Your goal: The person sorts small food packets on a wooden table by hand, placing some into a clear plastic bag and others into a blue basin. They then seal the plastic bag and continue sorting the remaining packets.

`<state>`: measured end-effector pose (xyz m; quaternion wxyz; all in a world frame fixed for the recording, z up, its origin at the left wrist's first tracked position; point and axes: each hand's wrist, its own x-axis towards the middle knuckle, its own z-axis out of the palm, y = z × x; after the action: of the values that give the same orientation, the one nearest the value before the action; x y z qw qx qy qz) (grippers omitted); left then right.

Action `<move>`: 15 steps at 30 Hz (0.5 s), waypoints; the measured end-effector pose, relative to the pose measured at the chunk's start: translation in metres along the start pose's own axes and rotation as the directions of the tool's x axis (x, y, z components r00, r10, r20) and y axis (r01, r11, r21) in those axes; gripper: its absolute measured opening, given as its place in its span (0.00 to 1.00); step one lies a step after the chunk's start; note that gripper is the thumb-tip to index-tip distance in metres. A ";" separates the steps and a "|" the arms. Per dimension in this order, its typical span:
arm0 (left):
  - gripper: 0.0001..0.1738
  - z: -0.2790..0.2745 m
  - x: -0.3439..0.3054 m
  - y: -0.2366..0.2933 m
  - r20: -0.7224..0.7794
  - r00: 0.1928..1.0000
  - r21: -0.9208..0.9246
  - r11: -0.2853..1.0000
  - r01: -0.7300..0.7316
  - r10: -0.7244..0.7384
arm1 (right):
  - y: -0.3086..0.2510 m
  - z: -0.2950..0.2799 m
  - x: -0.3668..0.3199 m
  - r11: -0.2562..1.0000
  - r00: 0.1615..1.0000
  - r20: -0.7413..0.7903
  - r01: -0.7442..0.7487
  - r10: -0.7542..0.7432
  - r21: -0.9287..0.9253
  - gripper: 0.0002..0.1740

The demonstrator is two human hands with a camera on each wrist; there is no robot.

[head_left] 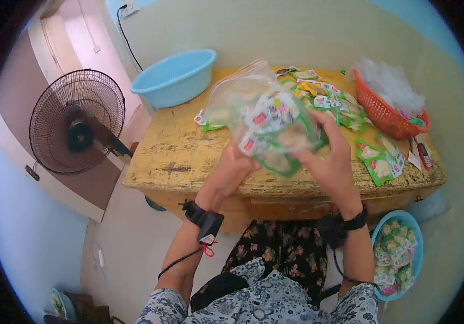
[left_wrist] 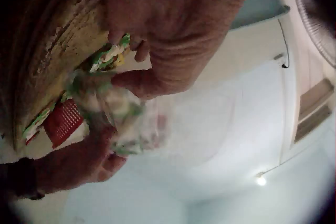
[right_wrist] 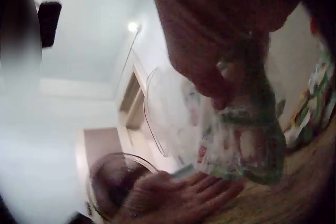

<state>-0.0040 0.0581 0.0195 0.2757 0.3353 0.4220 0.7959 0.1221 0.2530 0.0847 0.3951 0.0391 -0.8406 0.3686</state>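
Between both hands is a clear zip bag point(head_left: 232, 89) with a red line along its top edge. Inside lie several green-and-white food packets point(head_left: 275, 116) with pale contents, blurred by motion. At the bag's lower left side, the left hand point(head_left: 231, 171) holds it, thumb toward the viewer; its fingers stretch along the underside in the right wrist view. My right hand point(head_left: 332, 162) grips the packet-filled end from the right, its thumb low on the plastic and its fingers over the side. The bag is raised above the worn yellow table point(head_left: 170, 154).
A pile of similar packets point(head_left: 345, 105) lies at the back, with loose ones point(head_left: 380, 162) at the right. A red basket point(head_left: 386, 110) holds clear plastic bags. A blue basin point(head_left: 175, 81) stands back left, near a fan point(head_left: 78, 124). Another tub point(head_left: 418, 254) of packets sits lower right.
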 end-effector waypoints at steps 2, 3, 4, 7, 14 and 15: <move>0.56 -0.002 -0.007 -0.007 -0.060 0.998 -0.175 0.984 -0.025 0.015 | 0.001 -0.002 -0.001 0.992 0.998 -0.007 0.054 -0.055 -0.113 0.34; 0.57 -0.003 -0.003 -0.003 -0.084 0.996 -0.252 0.966 -0.056 0.035 | -0.002 -0.004 0.000 0.984 0.997 0.006 0.072 -0.072 -0.165 0.33; 0.59 -0.003 0.003 0.002 -0.084 0.996 -0.215 0.976 -0.040 0.022 | -0.004 -0.005 0.008 0.971 0.995 0.025 0.099 -0.096 -0.217 0.32; 0.64 0.006 -0.004 0.002 -0.073 0.997 -0.115 0.993 -0.005 -0.003 | -0.019 -0.010 0.009 1.000 0.999 -0.051 0.006 -0.004 0.031 0.32; 0.58 0.017 0.007 0.001 0.001 0.993 0.213 0.970 -0.119 0.121 | 0.016 0.015 -0.009 0.811 0.962 0.058 -0.258 0.268 0.525 0.31; 0.54 0.021 0.006 0.004 0.009 0.993 0.278 0.954 -0.112 0.114 | 0.020 0.020 -0.013 0.789 0.961 0.064 -0.258 0.269 0.557 0.31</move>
<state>0.0076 0.0711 0.0341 0.1782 0.3914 0.5109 0.7443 0.1114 0.2516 0.0556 0.3187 0.0322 -0.6887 0.6505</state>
